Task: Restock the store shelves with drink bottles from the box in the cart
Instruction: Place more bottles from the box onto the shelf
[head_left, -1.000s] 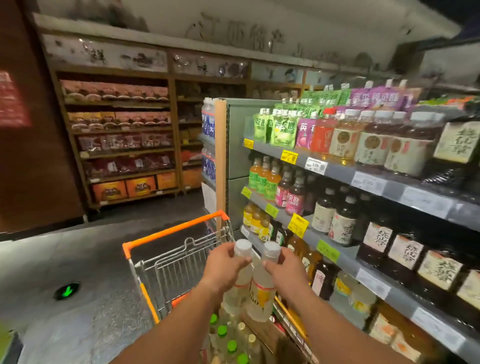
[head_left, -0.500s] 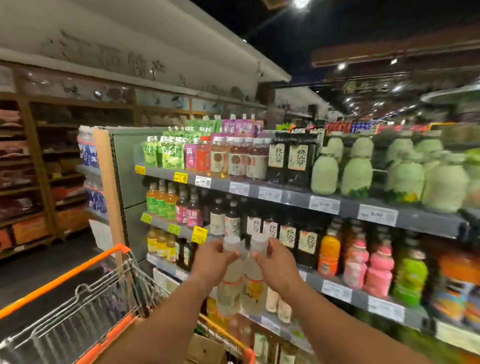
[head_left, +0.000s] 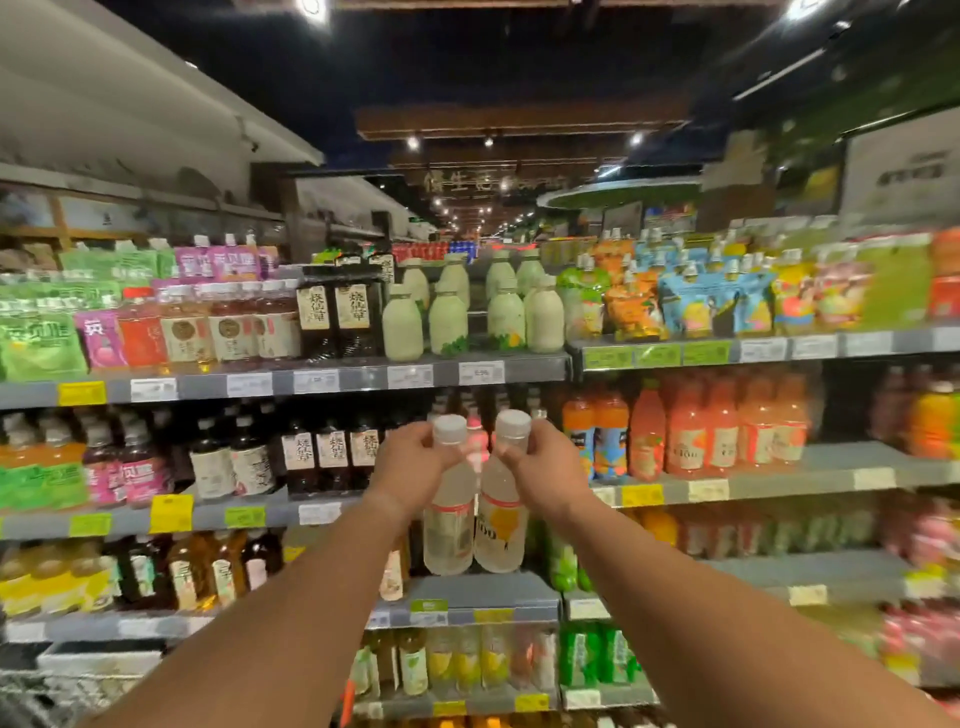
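The view has swung off the cart to face the drink shelves, and both bottles have risen. The left hand (head_left: 415, 457) curls round the neck of the left bottle (head_left: 449, 525); the right hand (head_left: 540, 462) grips the right bottle (head_left: 500, 525), the two bottles touching. Both arms reach forward. Dark tea bottles (head_left: 332, 457) stand at nine o'clock, orange juice bottles (head_left: 691, 436) at three o'clock, and a grey shelf (head_left: 483, 590) at six o'clock.

Ceiling lights (head_left: 311, 6) glow along the top of the frame; a hanging sign (head_left: 488, 182) with characters sits centre, blurred.
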